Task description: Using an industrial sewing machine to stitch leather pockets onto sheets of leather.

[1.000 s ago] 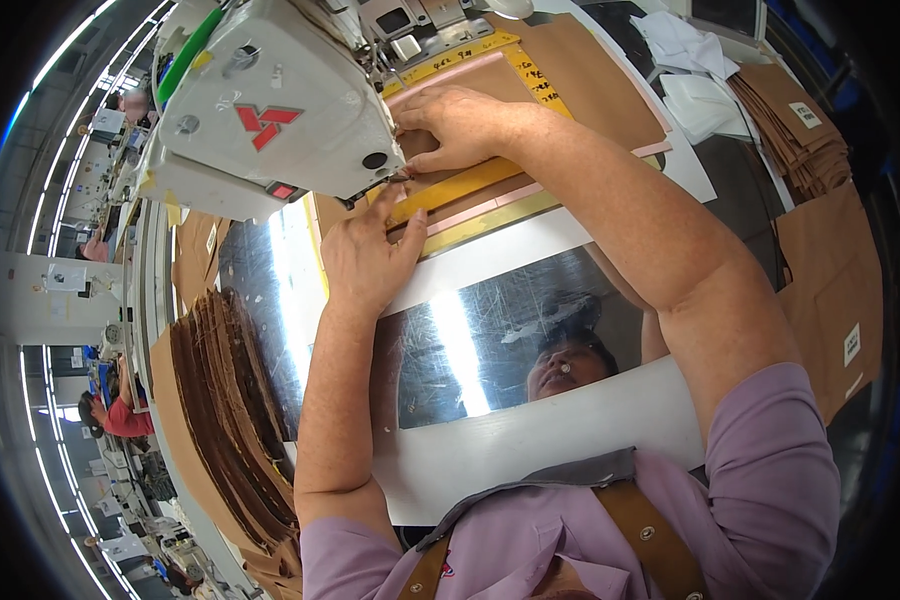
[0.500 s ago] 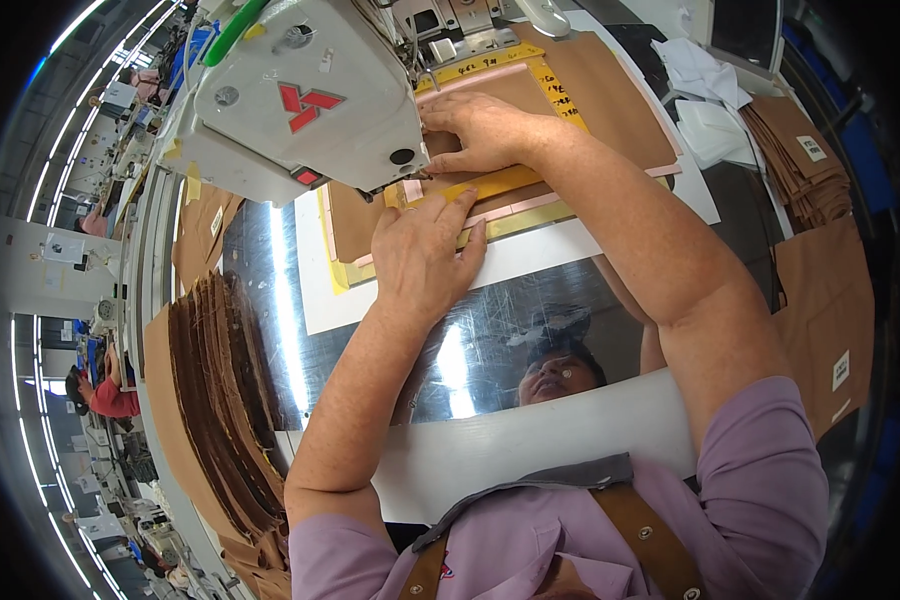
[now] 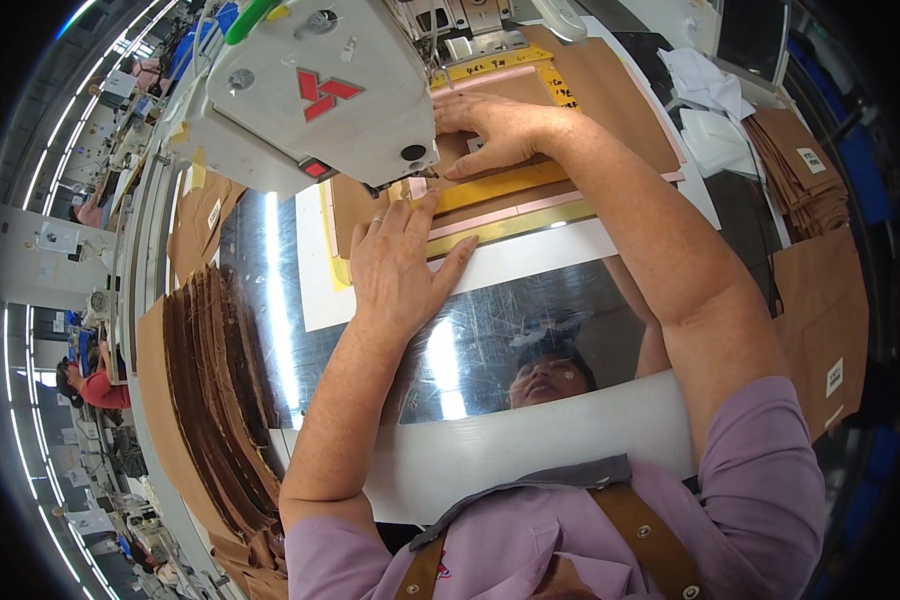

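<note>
Both my hands lie on a layered sewing template at the sewing machine (image 3: 315,95). Brown fabric (image 3: 610,100) sits in it, edged by a yellow frame (image 3: 505,187) and pink strips. My left hand (image 3: 398,260) rests at the near left edge, fingers stretched over the frame and thumb spread to the right. Farther off, my right hand (image 3: 495,132) is flat on the brown fabric inside the frame, its thumb apart; the machine head hides some fingertips. A white sheet (image 3: 320,300) shows beneath the template, on a shiny metal plate (image 3: 500,330).
Brown fabric pieces are stacked at the left (image 3: 205,390). To the right lie a folded brown pile (image 3: 790,170), a labelled brown piece (image 3: 820,320) and crumpled white cloth (image 3: 705,85). A person in red (image 3: 100,385) sits at the far left.
My left hand has slid slightly left and nearer to me, its thumb spreading wider. My right hand has shifted a little right and stays on the fabric.
</note>
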